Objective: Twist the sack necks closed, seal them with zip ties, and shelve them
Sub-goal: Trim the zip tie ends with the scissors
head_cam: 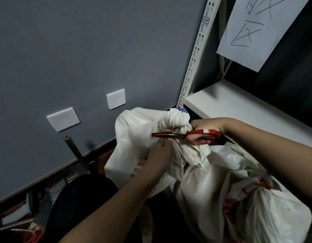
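Right hand (202, 133) grips red-handled scissors (186, 134), blades level at the twisted neck (174, 124) of the white woven sack (134, 137). Left hand (158, 155) pinches something small (too small to identify) just below the blades. Sack stands beside the white shelf (239, 104).

the sack (134, 137) stands before the wall (64, 50), left of the shelf (239, 106). scissors (185, 134) lie across its twisted neck (174, 122), a second sack (257, 199) to its right, a paper sign (253, 28) above the shelf.
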`<action>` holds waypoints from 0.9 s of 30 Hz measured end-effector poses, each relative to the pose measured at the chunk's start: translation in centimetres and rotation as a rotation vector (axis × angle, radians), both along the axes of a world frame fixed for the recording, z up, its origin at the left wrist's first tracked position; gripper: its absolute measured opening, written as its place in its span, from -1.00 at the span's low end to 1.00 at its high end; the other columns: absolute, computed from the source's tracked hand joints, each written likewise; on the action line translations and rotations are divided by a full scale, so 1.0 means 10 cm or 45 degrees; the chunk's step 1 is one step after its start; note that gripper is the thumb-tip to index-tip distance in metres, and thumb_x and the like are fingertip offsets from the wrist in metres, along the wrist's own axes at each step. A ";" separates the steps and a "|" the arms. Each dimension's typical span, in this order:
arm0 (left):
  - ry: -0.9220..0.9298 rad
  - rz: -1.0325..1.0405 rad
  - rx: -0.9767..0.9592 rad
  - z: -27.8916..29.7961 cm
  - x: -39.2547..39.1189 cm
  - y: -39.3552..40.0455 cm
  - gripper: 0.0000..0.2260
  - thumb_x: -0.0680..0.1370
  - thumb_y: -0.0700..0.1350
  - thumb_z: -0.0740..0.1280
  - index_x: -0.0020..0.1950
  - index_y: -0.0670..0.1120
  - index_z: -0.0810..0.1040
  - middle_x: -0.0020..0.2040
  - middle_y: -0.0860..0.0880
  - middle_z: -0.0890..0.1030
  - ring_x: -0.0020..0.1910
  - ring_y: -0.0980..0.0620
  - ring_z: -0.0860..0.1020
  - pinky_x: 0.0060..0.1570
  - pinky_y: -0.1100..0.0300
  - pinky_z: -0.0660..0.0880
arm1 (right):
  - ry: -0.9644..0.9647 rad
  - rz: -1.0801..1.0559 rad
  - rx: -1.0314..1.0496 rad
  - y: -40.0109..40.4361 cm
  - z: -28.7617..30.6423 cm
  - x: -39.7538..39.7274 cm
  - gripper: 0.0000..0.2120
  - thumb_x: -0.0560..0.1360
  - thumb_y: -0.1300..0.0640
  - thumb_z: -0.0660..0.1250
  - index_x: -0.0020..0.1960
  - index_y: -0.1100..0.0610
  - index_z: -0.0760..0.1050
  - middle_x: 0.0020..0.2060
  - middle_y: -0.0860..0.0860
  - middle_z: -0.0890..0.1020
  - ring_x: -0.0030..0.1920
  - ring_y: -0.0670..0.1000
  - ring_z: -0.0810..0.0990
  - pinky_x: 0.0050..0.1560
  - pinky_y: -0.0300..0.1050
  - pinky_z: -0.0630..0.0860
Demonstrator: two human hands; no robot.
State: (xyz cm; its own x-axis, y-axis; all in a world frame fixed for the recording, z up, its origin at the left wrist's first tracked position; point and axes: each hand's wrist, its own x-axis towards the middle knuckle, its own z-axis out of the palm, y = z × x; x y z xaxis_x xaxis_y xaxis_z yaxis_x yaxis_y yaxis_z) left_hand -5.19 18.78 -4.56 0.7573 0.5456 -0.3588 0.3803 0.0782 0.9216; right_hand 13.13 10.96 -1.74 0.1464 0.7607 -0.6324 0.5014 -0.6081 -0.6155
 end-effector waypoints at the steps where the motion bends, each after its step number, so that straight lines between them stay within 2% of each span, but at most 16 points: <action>1: -0.004 0.007 -0.005 -0.01 0.01 0.00 -0.70 0.63 -0.11 0.10 -0.28 -0.09 0.42 -0.34 0.00 0.44 -0.26 -0.02 0.40 -0.14 0.17 0.31 | -0.009 0.005 -0.025 0.01 0.05 -0.07 -0.71 0.33 0.18 0.27 -0.57 0.05 0.45 -0.62 0.02 0.44 -0.62 -0.04 0.35 -0.55 -0.29 0.27; 3: -0.005 0.010 -0.013 -0.02 0.02 0.01 -0.71 0.62 -0.12 0.09 -0.26 -0.16 0.44 -0.33 -0.09 0.45 -0.34 -0.02 0.36 -0.17 0.09 0.33 | -0.036 -0.057 -0.026 0.03 0.19 -0.18 -0.73 0.32 0.15 0.29 -0.54 0.12 0.42 -0.64 0.03 0.40 -0.65 -0.06 0.30 -0.59 -0.31 0.25; 4: -0.004 0.009 -0.029 -0.05 0.03 0.01 -0.71 0.62 -0.13 0.09 -0.20 -0.25 0.46 -0.28 -0.22 0.47 -0.40 0.00 0.32 -0.21 0.03 0.36 | -0.044 -0.090 -0.019 0.01 0.20 -0.20 -0.70 0.37 0.15 0.32 -0.52 0.14 0.43 -0.64 0.03 0.40 -0.66 -0.07 0.30 -0.59 -0.32 0.27; 5: -0.018 0.020 -0.065 -0.08 0.03 0.02 -0.70 0.61 -0.13 0.09 -0.11 -0.34 0.46 -0.23 -0.32 0.46 -0.45 0.04 0.28 -0.31 0.04 0.38 | -0.048 -0.129 0.025 0.01 0.21 -0.19 -0.66 0.44 0.17 0.32 -0.51 0.14 0.45 -0.64 0.03 0.41 -0.67 -0.07 0.31 -0.59 -0.32 0.29; 6: -0.030 0.026 -0.119 -0.11 0.04 0.02 -0.68 0.60 -0.14 0.08 -0.04 -0.41 0.42 -0.25 -0.35 0.43 -0.48 0.07 0.25 -0.44 0.13 0.33 | -0.072 -0.147 0.037 0.01 0.20 -0.16 -0.62 0.49 0.20 0.30 -0.51 0.13 0.46 -0.64 0.02 0.42 -0.67 -0.07 0.32 -0.58 -0.32 0.31; 8: -0.017 0.040 -0.233 -0.17 0.05 0.04 -0.66 0.60 -0.12 0.08 0.02 -0.44 0.38 -0.44 -0.08 0.34 -0.56 0.11 0.24 -0.60 0.32 0.19 | -0.141 -0.156 0.009 0.02 0.19 -0.12 -0.61 0.53 0.20 0.29 -0.48 0.14 0.48 -0.65 0.02 0.43 -0.67 -0.07 0.34 -0.58 -0.32 0.32; 9: -0.014 0.057 -0.276 -0.17 0.06 0.05 -0.68 0.61 -0.11 0.07 -0.05 -0.38 0.43 -0.49 0.02 0.30 -0.60 0.14 0.23 -0.64 0.38 0.15 | -0.167 -0.127 -0.026 0.01 0.20 -0.12 -0.63 0.52 0.18 0.31 -0.46 0.16 0.48 -0.64 0.02 0.43 -0.67 -0.06 0.35 -0.58 -0.32 0.33; 10: -0.025 0.063 -0.319 -0.17 0.06 0.06 -0.70 0.61 -0.13 0.07 -0.22 -0.24 0.43 -0.55 0.06 0.26 -0.65 0.17 0.20 -0.66 0.41 0.12 | -0.186 -0.107 -0.066 -0.01 0.22 -0.13 -0.65 0.52 0.16 0.32 -0.43 0.19 0.48 -0.63 0.02 0.43 -0.66 -0.06 0.35 -0.59 -0.32 0.33; 12: -0.073 0.046 -0.440 -0.13 0.06 0.05 -0.64 0.61 -0.14 0.05 -0.41 -0.04 0.23 -0.62 0.09 0.21 -0.70 0.19 0.10 -0.65 0.43 0.04 | -0.181 -0.118 -0.094 -0.06 0.23 -0.16 -0.68 0.49 0.10 0.37 -0.39 0.20 0.49 -0.60 0.05 0.43 -0.64 -0.04 0.35 -0.58 -0.31 0.32; 15: -0.154 -0.075 -0.720 -0.09 0.05 0.00 -0.63 0.59 -0.07 0.03 -0.43 0.02 0.12 -0.59 0.10 0.12 -0.66 0.18 0.02 -0.61 0.43 -0.06 | -0.069 -0.183 -0.043 -0.19 0.21 -0.20 -0.58 0.38 -0.15 0.44 -0.30 0.21 0.47 -0.54 0.07 0.40 -0.57 -0.02 0.34 -0.53 -0.23 0.30; 17: -0.214 -0.158 -0.867 -0.09 0.05 -0.05 -0.68 0.54 -0.07 0.03 -0.42 0.02 0.12 -0.56 0.08 0.09 -0.64 0.17 0.00 -0.56 0.37 -0.09 | 0.021 -0.172 0.042 -0.30 0.20 -0.25 -0.46 0.36 -0.29 0.38 -0.26 0.22 0.40 -0.47 0.12 0.35 -0.48 0.04 0.32 -0.41 -0.13 0.28; 18: -0.252 -0.199 -0.932 -0.08 0.06 -0.07 -0.71 0.51 -0.06 0.02 -0.42 0.01 0.14 -0.55 0.08 0.09 -0.64 0.17 0.01 -0.55 0.35 -0.10 | 0.034 -0.181 0.112 -0.37 0.22 -0.31 -0.45 0.38 -0.29 0.34 -0.25 0.23 0.37 -0.43 0.15 0.34 -0.43 0.08 0.31 -0.37 -0.10 0.28; 21: -0.336 -0.344 -1.049 -0.03 0.08 -0.15 -0.80 0.43 -0.06 0.02 -0.41 -0.02 0.18 -0.54 0.07 0.11 -0.66 0.18 0.05 -0.54 0.34 -0.09 | -0.023 -0.436 0.389 -0.65 0.20 -0.53 -0.56 0.41 -0.12 0.36 -0.21 0.28 0.40 -0.40 0.14 0.40 -0.38 0.05 0.35 -0.35 -0.14 0.31; 24: -0.276 -0.482 -0.928 0.00 0.14 -0.35 -0.76 0.49 -0.05 -0.05 -0.36 -0.05 0.22 -0.53 0.07 0.13 -0.65 0.17 0.05 -0.54 0.32 -0.09 | -0.003 -0.899 0.683 -0.88 0.12 -0.77 -0.88 0.49 0.22 0.36 -0.21 0.23 0.50 -0.47 0.02 0.47 -0.50 -0.10 0.43 -0.48 -0.30 0.33; 25: -0.240 -0.522 -0.879 0.02 0.18 -0.45 -0.73 0.51 -0.04 -0.08 -0.35 -0.06 0.22 -0.53 0.06 0.13 -0.65 0.17 0.05 -0.54 0.33 -0.09 | 0.035 -1.046 0.732 -0.94 0.11 -0.84 -0.88 0.50 0.30 0.33 -0.21 0.19 0.51 -0.48 0.00 0.49 -0.55 -0.14 0.44 -0.52 -0.33 0.34; 27: -0.167 -0.591 -0.822 0.09 0.27 -0.64 -0.70 0.52 -0.03 -0.14 -0.35 -0.07 0.20 -0.56 0.06 0.15 -0.68 0.17 0.05 -0.58 0.41 -0.06 | 0.069 -1.231 0.768 -1.06 0.09 -0.95 -0.84 0.52 0.31 0.31 -0.23 0.18 0.52 -0.55 -0.05 0.51 -0.60 -0.18 0.42 -0.56 -0.36 0.32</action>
